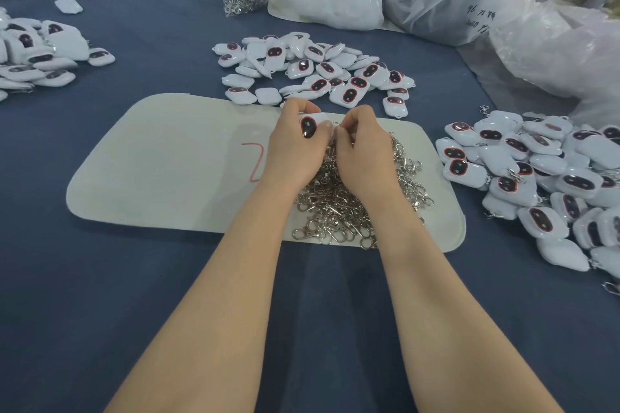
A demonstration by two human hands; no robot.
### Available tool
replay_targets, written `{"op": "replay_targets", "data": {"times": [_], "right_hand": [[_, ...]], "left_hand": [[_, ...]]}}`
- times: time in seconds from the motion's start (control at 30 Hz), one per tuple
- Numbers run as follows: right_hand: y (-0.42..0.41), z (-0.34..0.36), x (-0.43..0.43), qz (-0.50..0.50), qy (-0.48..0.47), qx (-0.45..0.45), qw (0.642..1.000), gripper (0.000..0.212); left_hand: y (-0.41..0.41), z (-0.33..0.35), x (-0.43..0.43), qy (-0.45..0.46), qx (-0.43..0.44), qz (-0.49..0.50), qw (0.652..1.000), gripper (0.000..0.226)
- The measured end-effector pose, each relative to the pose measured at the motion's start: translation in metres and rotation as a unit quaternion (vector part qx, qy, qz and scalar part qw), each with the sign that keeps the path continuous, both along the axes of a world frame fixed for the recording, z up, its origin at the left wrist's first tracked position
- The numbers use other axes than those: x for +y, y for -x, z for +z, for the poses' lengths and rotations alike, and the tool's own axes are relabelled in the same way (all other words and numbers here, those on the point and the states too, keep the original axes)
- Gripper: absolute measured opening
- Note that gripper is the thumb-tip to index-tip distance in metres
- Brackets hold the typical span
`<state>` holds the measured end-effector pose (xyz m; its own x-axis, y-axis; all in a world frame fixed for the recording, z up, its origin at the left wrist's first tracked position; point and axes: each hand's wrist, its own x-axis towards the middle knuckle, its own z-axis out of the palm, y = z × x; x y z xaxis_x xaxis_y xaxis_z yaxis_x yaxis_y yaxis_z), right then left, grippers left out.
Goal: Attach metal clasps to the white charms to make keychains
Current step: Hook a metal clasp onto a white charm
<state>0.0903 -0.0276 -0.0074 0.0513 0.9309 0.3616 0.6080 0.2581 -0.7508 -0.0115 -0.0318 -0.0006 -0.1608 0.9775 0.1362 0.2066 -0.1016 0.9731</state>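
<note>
One wide-angle camera is being worn on the head and pointed forward and down along both forearms. The grip, left hand on white charm, right hand on clasp, is being framed close, just above centre, table being shown around it.

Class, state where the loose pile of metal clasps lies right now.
In the head view, the clasp pile lies on the right half of the pale mat, left of the right-side charm heap.
</note>
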Motion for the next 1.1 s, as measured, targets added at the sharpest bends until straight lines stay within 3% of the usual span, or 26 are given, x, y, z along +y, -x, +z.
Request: {"op": "replay_targets", "data": {"times": [0.7, 0.77, 0.87, 0.97, 1.1], "right_hand": [[0.002, 0.004, -0.004, 0.041, -0.003, -0.072, 0.997, 0.011], [0.004, 0.003, -0.004, 0.029, -0.016, -0.031, 0.999, 0.012], [0.005, 0.003, -0.002, 0.027, 0.003, 0.059, 0.998, 0.016], [0.006, 0.004, 0.0, 0.037, 0.021, 0.082, 0.996, 0.012], [0.007, 0.004, -0.002, 0.014, -0.019, 0.107, 0.994, 0.007]], "left_hand": [[0.0, -0.003, 0.001, -0.028, 0.035, 0.004, 0.999, 0.011], [0.0, -0.002, 0.003, -0.007, -0.019, 0.0, 1.0, 0.01], [0.002, 0.003, 0.004, 0.058, -0.18, 0.001, 0.982, 0.009], [0.005, 0.01, 0.004, 0.113, -0.367, -0.036, 0.923, 0.005], [0.009, 0.014, 0.002, 0.171, -0.489, -0.066, 0.853, 0.019]]}}
